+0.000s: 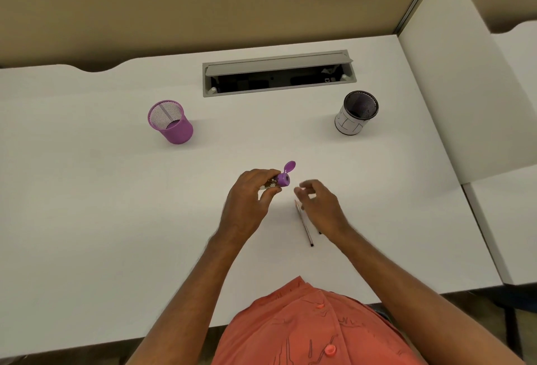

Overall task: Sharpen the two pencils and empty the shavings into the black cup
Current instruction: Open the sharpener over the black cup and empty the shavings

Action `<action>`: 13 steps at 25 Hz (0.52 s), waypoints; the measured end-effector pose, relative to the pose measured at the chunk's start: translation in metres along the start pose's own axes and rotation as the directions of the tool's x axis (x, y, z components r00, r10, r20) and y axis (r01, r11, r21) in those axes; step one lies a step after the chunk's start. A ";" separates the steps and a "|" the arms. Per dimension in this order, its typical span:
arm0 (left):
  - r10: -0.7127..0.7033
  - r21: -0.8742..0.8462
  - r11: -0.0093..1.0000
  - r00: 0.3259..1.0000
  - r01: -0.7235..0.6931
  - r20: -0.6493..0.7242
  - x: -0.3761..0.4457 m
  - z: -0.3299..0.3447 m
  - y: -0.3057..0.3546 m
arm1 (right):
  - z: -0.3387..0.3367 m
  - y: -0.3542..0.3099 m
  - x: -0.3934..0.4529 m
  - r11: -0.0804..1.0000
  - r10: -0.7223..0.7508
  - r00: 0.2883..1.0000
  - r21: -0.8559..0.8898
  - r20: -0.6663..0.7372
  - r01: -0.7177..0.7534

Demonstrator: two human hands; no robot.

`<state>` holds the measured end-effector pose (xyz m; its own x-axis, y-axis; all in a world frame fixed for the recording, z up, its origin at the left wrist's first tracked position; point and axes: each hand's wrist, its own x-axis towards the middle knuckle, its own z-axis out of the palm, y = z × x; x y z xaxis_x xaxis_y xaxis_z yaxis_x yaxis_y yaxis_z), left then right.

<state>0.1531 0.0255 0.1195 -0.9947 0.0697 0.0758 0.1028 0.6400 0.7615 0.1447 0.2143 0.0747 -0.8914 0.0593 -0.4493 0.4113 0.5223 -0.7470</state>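
Observation:
My left hand (250, 199) grips a purple pencil sharpener (282, 179) with its flip lid standing open; shavings show in its clear body. To the right of it my right hand (319, 204) hovers with fingers apart and nothing in them. Under that hand lies a thin pencil (306, 228) on the white desk (116, 204), its dark end toward me. The tip of a second pencil (320, 232) peeks out below my right wrist; the rest is hidden. The black mesh cup (357, 113), wrapped in white paper, stands at the back right.
A purple mesh cup (171, 121) stands at the back left. A grey cable hatch (279, 73) with its flap raised is set into the desk at the back. A white divider panel (453, 79) borders the right side.

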 end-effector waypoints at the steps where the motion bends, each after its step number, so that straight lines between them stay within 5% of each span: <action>1: 0.010 -0.001 1.000 1.000 -0.010 -0.002 0.001 0.001 0.002 | -0.006 -0.019 -0.002 0.977 0.030 0.998 0.211 0.052 -0.040; 4: 0.034 0.012 0.999 0.999 -0.034 -0.014 0.004 0.003 0.010 | -0.030 -0.070 -0.011 0.863 -0.091 0.986 0.505 0.141 0.007; 10: 0.057 -0.017 0.998 0.997 -0.058 -0.053 0.011 0.003 0.013 | -0.050 -0.079 -0.015 0.944 -0.319 0.946 0.106 0.052 0.312; 13: 0.051 -0.026 0.998 0.996 -0.053 -0.067 0.013 0.006 0.015 | -0.053 -0.075 -0.024 0.938 -0.338 0.940 0.098 0.040 0.333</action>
<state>0.1414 0.0406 0.1279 -0.9862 0.0510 0.1574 0.1552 0.6150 0.7731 0.1251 0.2190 0.1676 -0.9695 -0.1554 -0.1893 0.1071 0.4263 -0.8982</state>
